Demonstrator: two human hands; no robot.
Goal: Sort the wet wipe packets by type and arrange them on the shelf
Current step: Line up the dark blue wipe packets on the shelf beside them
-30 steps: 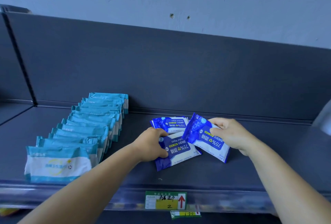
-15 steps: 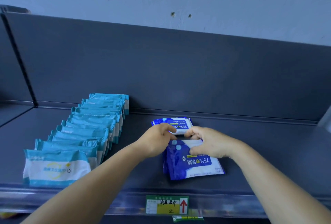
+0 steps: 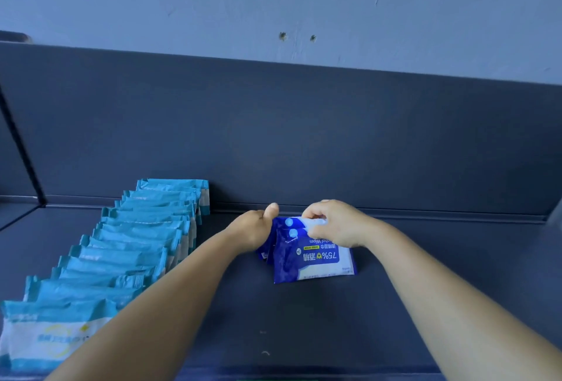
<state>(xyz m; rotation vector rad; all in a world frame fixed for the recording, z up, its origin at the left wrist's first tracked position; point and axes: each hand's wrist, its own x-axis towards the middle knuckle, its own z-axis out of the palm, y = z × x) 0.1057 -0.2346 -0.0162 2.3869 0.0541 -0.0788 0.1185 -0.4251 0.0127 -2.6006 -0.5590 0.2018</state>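
Dark blue wipe packets, marked 75%, stand bunched together at the middle of the dark shelf. My left hand grips their left edge, thumb up over the top. My right hand pinches the top edge of the same bunch from the right. A long row of teal wipe packets runs overlapped from the front left corner back to the shelf's rear wall.
The shelf's dark back panel rises just behind the packets, with a pale wall above it. A thin black divider marks the left end of this bay. Bare shelf lies to the right of the blue packets.
The blue packets lay flat and spread a second ago; now both hands have gathered them into one upright bunch, nearer the back wall. The camera has tilted downward slightly.
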